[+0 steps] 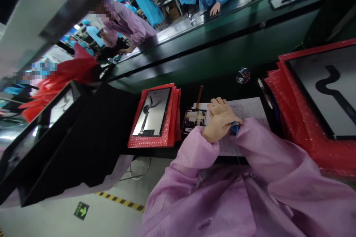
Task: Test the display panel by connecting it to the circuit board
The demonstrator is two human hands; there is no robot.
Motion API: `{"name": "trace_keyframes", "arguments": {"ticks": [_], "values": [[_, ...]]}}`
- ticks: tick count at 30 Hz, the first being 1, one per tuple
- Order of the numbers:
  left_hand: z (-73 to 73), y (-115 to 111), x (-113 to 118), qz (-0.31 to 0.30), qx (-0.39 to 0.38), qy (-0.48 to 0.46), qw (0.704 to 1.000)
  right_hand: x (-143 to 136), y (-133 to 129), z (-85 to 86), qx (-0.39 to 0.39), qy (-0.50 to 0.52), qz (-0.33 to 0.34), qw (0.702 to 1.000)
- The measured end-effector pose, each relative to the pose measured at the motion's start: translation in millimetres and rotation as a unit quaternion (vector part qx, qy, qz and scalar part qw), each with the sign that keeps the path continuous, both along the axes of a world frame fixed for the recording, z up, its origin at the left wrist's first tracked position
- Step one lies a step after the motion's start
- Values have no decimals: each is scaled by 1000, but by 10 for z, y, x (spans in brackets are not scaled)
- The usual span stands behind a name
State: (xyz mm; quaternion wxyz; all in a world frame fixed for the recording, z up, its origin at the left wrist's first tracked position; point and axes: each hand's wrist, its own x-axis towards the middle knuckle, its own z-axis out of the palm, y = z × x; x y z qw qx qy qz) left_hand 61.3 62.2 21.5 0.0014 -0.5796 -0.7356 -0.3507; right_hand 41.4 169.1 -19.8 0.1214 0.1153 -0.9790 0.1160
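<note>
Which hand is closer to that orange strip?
The right hand is nearer, just to the right of the orange strip. The left hand is farther, lower in the picture, by the blue band.

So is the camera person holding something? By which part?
Can't tell: the left grip is at a blue band by the right sleeve, contact unclear.

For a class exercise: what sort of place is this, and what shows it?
Probably an electronics assembly workshop: a flat, screen-like panel lies on red bubble wrap, a small device beside it shows its inner parts, and people in blue or pink coats are in the background.
</note>
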Motion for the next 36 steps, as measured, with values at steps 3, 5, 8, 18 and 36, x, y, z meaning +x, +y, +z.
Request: {"name": "trace_keyframes", "arguments": {"ticks": [3,5,8,18,36], "values": [[-82,-99,109,57,37,84,994,6,67,100,-12,-23,-27,999],[-162,-165,223,90,74,145,983,19,97,148,-24,-27,-39,999],[-229,-231,370,108,83,208,969,42,108,170,-32,-28,-42,998],[-239,33,732,271,125,70,952,33,94,151,-7,-5,-24,1000],[-409,101,813,333,155,26,930,41,92,146,8,-5,-21,1000]]}}
